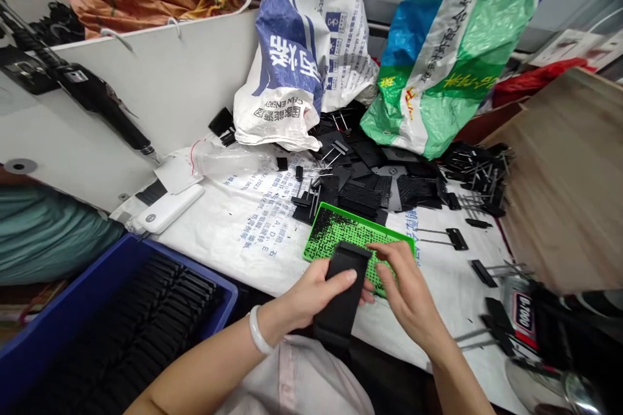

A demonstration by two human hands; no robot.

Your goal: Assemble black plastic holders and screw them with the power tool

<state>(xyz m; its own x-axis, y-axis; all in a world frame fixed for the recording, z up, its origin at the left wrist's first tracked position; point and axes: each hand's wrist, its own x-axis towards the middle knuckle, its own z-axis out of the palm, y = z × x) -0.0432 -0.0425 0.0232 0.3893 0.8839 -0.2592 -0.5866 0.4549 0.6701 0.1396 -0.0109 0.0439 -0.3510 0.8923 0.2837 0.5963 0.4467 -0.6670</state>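
My left hand (311,295) grips a flat black plastic strip (341,285) upright against its palm side, with a white bangle (256,331) on the wrist. My right hand (403,288) sits at the strip's upper right edge, its fingers spread above a green perforated tray (360,253). Whether those fingers grip the strip I cannot tell. Small black pieces cover the tray's left part. Several black parts with metal pins (445,238) lie on the white printed sack (233,227) to the right of my hands.
A blue crate (121,311) packed with black strips stands at the lower left. A heap of black parts (374,181) lies behind the tray, before large woven bags (302,58). A wooden board (564,175) leans at the right, and a black power tool (92,91) rests at the upper left.
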